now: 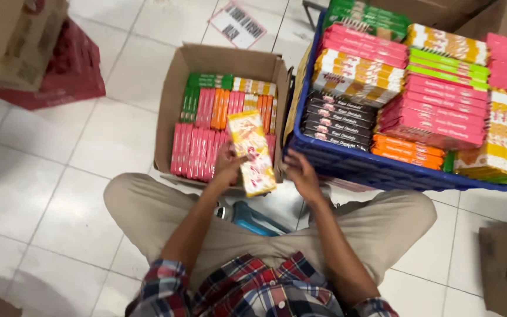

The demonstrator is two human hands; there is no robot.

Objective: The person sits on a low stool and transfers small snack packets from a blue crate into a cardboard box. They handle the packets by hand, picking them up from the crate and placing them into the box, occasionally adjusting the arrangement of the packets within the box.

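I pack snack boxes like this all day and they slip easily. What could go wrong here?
The left hand alone holds the yellow pack over the cardboard box; it might slip or crush the standing packs. The right hand is by the blue crate, whose heaped stacks could topple.

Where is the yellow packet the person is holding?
The yellow packet is in the left hand, centre of the head view, over the cardboard box's near edge.

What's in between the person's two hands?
In the head view, a yellow snack packet lies between them: the left hand holds it, and the right hand is just beside it.
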